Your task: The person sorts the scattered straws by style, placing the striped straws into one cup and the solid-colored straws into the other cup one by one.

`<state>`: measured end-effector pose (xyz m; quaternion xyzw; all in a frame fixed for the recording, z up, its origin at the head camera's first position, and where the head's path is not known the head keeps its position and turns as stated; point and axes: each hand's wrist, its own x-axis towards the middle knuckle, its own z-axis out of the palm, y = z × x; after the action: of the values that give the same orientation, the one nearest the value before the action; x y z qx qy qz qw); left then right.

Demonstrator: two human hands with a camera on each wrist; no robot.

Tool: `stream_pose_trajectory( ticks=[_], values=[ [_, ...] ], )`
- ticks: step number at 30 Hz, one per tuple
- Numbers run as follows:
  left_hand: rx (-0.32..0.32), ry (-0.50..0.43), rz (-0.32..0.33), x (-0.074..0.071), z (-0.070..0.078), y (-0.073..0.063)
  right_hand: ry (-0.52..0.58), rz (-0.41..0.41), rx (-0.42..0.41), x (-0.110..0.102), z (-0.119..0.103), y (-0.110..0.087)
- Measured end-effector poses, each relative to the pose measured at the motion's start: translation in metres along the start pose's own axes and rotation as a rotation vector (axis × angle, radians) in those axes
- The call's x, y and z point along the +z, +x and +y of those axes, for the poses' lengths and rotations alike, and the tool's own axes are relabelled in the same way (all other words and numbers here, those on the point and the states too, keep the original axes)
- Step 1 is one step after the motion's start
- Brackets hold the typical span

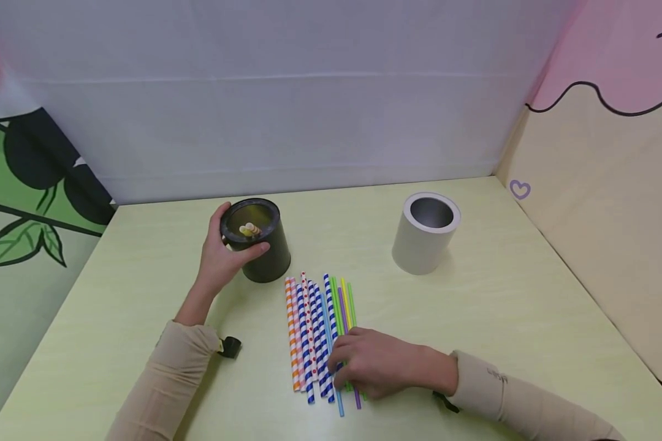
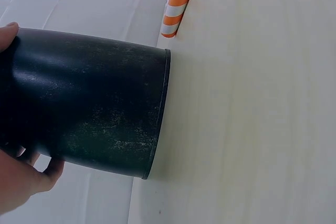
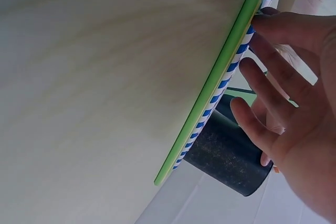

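Note:
My left hand [image 1: 223, 254] grips a black cup [image 1: 267, 254] near its rim, the thumb across the near side and the fingers round the far left. Inside the cup, a few pale yellowish tips [image 1: 250, 229] show low down. In the left wrist view the black cup [image 2: 89, 100] lies between thumb and fingers. My right hand [image 1: 372, 362] is over the right part of a row of straws [image 1: 309, 334], fingers loosely bent. The right wrist view has its fingertips at a green straw [image 3: 210, 85] and a blue-striped straw [image 3: 223, 85], with no clear grip on either.
A white cup [image 1: 422, 242] stands upright at the back right of the pale table [image 1: 502, 294]. Striped and dotted paper straws lie left in the row, thin plain coloured ones right. A white cloth wall [image 1: 309, 135] closes the back; printed panels stand at both sides.

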<state>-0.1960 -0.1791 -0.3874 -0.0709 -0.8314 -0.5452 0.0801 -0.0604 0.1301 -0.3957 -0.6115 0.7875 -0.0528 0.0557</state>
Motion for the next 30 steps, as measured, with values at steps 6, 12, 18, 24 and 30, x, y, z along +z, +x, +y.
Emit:
stream_pose_trajectory(
  ticks=[6,12,18,24,30],
  values=[
    [0.006,-0.003,0.001,0.0004,-0.0003,0.0009,0.031,-0.019,0.003,-0.0012,0.0,0.0027],
    [0.006,-0.006,0.003,0.0009,-0.0008,0.0005,0.067,-0.018,0.0,0.0006,0.0001,0.0051],
    [0.003,-0.002,0.003,0.001,-0.0019,0.0002,0.093,-0.009,-0.008,0.0041,0.0006,0.006],
    [0.002,0.0,0.004,0.0015,-0.0034,0.0002,0.105,-0.019,-0.015,0.0072,0.0011,0.0077],
    [0.006,-0.002,0.006,0.002,-0.0044,0.0005,0.09,-0.033,-0.02,0.0071,0.0008,0.0094]
  ],
)
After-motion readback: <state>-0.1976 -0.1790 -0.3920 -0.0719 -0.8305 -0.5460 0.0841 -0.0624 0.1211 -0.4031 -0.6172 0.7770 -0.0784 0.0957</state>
